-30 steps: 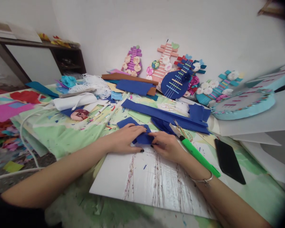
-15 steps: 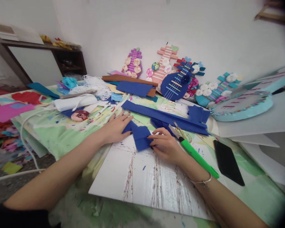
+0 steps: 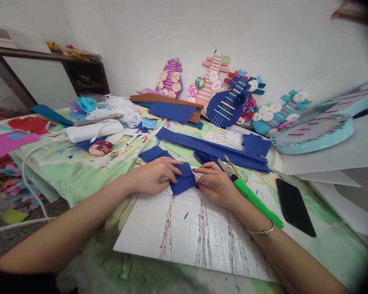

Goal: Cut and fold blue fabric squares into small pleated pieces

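Observation:
A small dark-blue piece of paper (image 3: 184,182) lies over the upper part of a white board (image 3: 147,232) that is scored with long cut marks. My left hand (image 3: 155,175) is closed at its left side, fingers bent over the paper. With thumb and fingertips, my right hand (image 3: 216,183) pinches its right edge. Another blue scrap (image 3: 155,153) rests just behind my left hand. Beyond my fingers runs a long folded blue strip (image 3: 208,150). A green-handled utility knife (image 3: 257,202) lies right beside my right hand, near some scissors (image 3: 231,165).
A black phone (image 3: 295,207) lies to the right. At the back, decorated paper instruments (image 3: 225,109) lean on the wall. A white power strip (image 3: 95,130), white string (image 3: 122,110) and coloured paper (image 3: 14,143) crowd the left side. Large white sheets (image 3: 331,163) stand at the right.
My left hand has drawn in from lying spread to bent fingers over the blue piece, uncovering the scrap behind. My right hand stays at the right edge.

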Demonstrator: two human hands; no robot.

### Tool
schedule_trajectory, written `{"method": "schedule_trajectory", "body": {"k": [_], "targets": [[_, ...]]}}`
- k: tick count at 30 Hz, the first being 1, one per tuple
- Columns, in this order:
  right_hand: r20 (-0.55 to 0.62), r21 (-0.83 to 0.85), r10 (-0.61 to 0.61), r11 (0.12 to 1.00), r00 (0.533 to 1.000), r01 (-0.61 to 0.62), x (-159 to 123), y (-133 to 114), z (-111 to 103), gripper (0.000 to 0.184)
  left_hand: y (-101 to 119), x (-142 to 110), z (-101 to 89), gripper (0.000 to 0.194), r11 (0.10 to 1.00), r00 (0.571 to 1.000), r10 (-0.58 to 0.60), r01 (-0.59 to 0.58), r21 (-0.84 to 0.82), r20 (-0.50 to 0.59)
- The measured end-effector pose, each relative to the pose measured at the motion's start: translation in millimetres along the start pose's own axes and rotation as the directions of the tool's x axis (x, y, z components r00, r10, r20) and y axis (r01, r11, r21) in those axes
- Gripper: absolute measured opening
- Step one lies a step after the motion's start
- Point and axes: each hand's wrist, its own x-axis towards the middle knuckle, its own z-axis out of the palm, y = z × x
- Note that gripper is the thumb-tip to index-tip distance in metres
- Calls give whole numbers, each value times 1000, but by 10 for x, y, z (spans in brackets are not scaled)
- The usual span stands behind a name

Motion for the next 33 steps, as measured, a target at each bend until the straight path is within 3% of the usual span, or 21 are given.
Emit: {"method": "schedule_trajectory", "body": {"k": [9, 12, 15, 18, 24, 26, 29, 31, 33], "targets": [[10, -11, -35, 999, 999, 35, 6, -12, -14, 17, 72, 22, -58, 16, 999, 991, -38, 37, -11, -126], [18, -36, -50, 998, 999, 50, 9, -34, -8, 18, 72, 59, 25, 26, 994, 986, -102, 106, 24, -131], [-17, -24, -5, 1000, 1000, 4, -6, -57, 7, 19, 29, 82, 120, 47, 963, 971, -214, 228, 145, -108], [-55, -4, 16, 1000, 998, -16, -27, -71, 20, 17, -49, 81, 162, 40, 942, 965, -246, 260, 214, -87], [-51, -42, -17, 999, 999, 15, -32, -61, 23, 17, -114, 58, 130, 33, 919, 921, -279, 339, 204, -271], [-30, -48, -30, 998, 999, 28, -26, -58, 22, 18, -44, 66, 135, 35, 937, 932, -266, 310, 163, -245], [0, -46, -51, 998, 999, 51, -18, -63, 20, 18, 81, 98, 175, 63, 944, 959, -262, 277, 181, -107], [-5, -42, -58, 997, 998, 57, -15, -70, 18, 18, 111, 121, 206, 50, 925, 952, -293, 307, 225, -90], [-13, -40, -63, 997, 998, 63, -13, -75, 18, 18, 77, 132, 222, 42, 891, 929, -340, 368, 265, -148]]}}
